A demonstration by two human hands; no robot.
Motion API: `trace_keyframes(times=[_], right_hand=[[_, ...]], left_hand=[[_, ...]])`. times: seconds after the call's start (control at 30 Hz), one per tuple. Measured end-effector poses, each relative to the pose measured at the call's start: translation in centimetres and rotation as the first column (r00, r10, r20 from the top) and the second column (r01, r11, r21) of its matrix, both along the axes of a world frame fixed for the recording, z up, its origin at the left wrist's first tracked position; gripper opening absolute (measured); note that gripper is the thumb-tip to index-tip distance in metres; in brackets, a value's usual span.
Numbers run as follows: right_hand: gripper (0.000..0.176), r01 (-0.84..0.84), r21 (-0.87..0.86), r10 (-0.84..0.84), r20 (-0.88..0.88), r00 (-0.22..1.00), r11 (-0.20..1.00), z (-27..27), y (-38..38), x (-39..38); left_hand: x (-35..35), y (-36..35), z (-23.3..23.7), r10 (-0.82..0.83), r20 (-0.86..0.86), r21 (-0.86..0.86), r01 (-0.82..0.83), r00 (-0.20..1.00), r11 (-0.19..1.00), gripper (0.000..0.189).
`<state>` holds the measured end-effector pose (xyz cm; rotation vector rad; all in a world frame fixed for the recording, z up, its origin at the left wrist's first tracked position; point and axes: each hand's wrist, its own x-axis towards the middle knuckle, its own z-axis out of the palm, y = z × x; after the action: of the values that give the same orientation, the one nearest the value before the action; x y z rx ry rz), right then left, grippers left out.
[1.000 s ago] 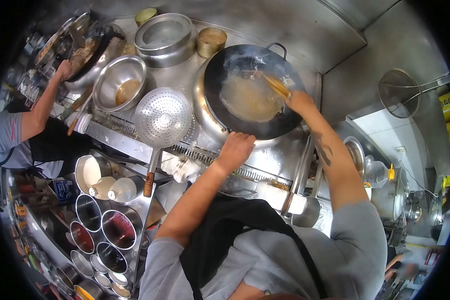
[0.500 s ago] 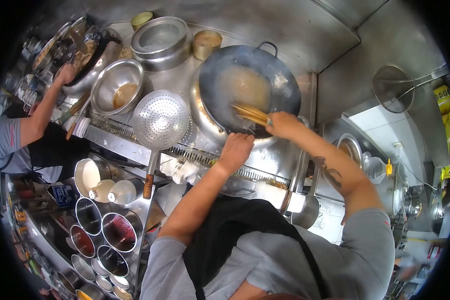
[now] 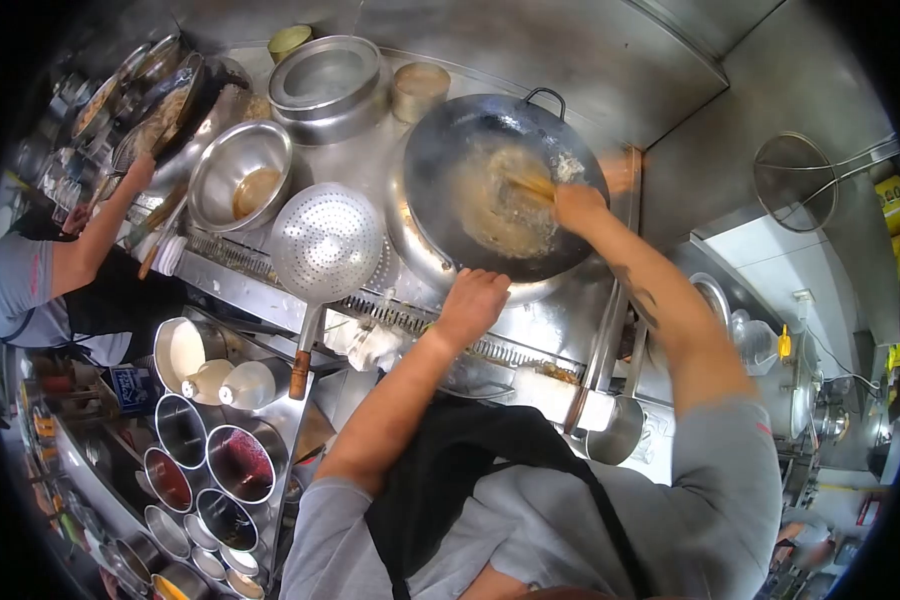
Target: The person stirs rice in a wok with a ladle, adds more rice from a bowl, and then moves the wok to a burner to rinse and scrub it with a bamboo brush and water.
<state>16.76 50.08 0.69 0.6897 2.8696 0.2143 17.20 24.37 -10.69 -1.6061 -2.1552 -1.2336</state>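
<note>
Wok (image 3: 500, 190) sits dead centre in the head view, black and wide, on the steel tabletop (image 3: 365, 150) with brownish, foamy liquid pooled inside. Right hand (image 3: 577, 205) is over the wok's right side, its grip closed around a brush (image 3: 530, 185) of pale sticks. The brush tip is down in the liquid, blurred. Left hand (image 3: 475, 300) is at the wok's near rim, fingers curled, grip clamped on the edge. What lies under the palm is hidden.

Just left of the wok lies a skimmer (image 3: 327, 243), its perforated dish face up, its wooden handle pointing back at the person. Beyond it is a bowl (image 3: 240, 175) with some brown liquid at the bottom, and behind that a pot (image 3: 325, 80) against the back wall. Lower left, a cluster of round tins (image 3: 235, 460) holds dark and red contents, with two white bottles (image 3: 230, 380) lying just above them.

Far left, a co-worker in a grey shirt reaches up, a hand (image 3: 138, 172) at the edge of a pan (image 3: 160, 105). On the right wall hangs a mesh strainer (image 3: 795, 185). A ladle (image 3: 615, 430) hangs off the tabletop's front edge, beside the person's right arm.
</note>
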Motion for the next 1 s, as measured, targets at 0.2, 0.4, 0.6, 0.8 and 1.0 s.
trace_keyframes(times=[0.2,0.4,0.6,0.8,1.0], right_hand=[[0.036,0.022,-0.016,-0.023,-0.086,0.996,1.0,-3.2,0.7,0.9],[0.037,0.062,-0.071,-0.076,-0.212,0.974,0.996,-0.1,3.3,-1.0],[0.037,-0.067,-0.277,0.0,-0.237,0.971,0.959,-4.4,-4.4,-4.1],[0.039,-0.143,-0.18,0.14,-0.029,0.99,0.973,-1.3,-5.2,3.8],[0.04,0.052,-0.131,-0.053,-0.004,0.999,0.99,-3.8,-1.9,-3.2]], left_hand=[[0.2,0.6,-0.4,0.025,-0.015,-0.063,-0.026,1.0,0.998,0.009],[-0.7,-0.7,0.4,-0.048,0.021,0.019,0.048,0.999,0.999,0.009],[-0.3,-0.4,0.1,-0.035,0.014,-0.016,0.035,0.999,0.999,0.009],[-0.3,-0.4,0.3,-0.025,0.014,0.018,0.025,1.0,1.0,0.009],[-0.4,-0.4,0.4,-0.021,0.035,-0.019,0.022,0.999,1.0,0.009]])
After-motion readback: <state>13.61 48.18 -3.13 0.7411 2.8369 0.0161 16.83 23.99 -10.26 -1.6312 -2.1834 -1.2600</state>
